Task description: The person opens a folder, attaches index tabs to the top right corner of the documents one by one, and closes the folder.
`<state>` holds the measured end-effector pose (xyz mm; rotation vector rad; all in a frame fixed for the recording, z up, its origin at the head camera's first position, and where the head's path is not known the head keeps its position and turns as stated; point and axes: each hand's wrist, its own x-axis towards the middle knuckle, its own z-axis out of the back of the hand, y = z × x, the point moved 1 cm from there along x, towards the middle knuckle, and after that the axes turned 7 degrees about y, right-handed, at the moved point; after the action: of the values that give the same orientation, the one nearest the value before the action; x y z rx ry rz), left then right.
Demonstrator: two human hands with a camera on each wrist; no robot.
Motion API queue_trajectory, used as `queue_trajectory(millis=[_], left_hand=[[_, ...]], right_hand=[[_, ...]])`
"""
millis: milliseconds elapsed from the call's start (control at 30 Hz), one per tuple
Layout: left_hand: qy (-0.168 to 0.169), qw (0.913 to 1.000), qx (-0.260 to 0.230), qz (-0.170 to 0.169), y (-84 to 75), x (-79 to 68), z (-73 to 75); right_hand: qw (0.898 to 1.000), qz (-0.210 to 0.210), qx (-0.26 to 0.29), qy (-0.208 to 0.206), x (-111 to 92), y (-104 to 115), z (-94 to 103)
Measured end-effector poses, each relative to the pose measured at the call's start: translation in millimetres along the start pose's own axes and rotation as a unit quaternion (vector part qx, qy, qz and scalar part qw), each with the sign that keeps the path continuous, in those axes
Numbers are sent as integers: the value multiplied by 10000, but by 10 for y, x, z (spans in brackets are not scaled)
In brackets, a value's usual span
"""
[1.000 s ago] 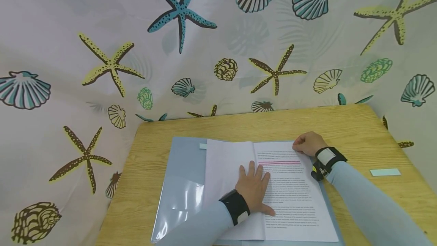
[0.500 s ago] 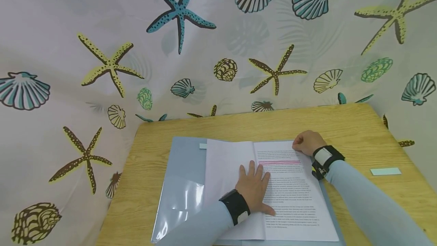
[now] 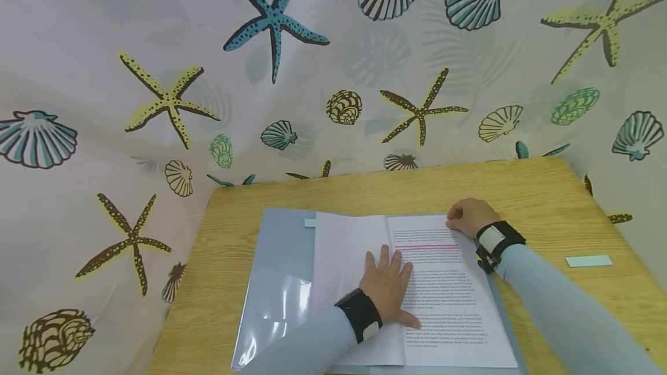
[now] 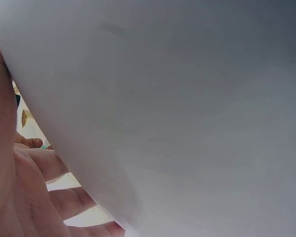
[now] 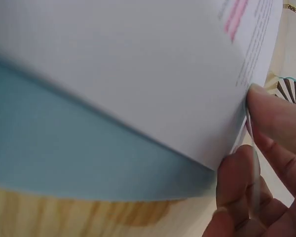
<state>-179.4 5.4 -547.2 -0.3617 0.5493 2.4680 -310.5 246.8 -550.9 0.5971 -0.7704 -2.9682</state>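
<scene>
An open blue-grey folder (image 3: 283,259) holds white pages. The left page (image 3: 341,259) is blank, and the right page (image 3: 443,294) has printed text with a pink highlighted line near its top. My left hand (image 3: 384,291) rests with spread fingers across the inner fold. At the upper right corner of the right page, my right hand (image 3: 471,217) pinches a thin pale strip, seemingly a sticky tab (image 5: 255,182), at the page edge. In the right wrist view the thumb lies against that edge, the other fingers curled below. The left wrist view is mostly filled by a blurred page (image 4: 163,123).
A pale green strip (image 3: 589,261), like sticky tabs, lies on the wooden table (image 3: 526,184) right of the right forearm. A small pale tab (image 3: 310,223) sticks out beside the left page. A shell-and-starfish patterned curtain (image 3: 333,149) hangs behind.
My right hand has shifted very slightly upward, its wrist turning a little, at the same page corner. The left hand has stayed in place.
</scene>
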Motion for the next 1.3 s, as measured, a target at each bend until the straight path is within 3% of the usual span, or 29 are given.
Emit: queue_trajectory(millis=[600, 1300], left_hand=[[-59, 10000, 32, -22, 22, 15, -3], [-47, 9999, 116, -14, 3, 15, -30]], right_hand=[[9959, 185, -599, -649, 27, -77, -83], [9982, 307, -466, -230, 50, -118, -26]])
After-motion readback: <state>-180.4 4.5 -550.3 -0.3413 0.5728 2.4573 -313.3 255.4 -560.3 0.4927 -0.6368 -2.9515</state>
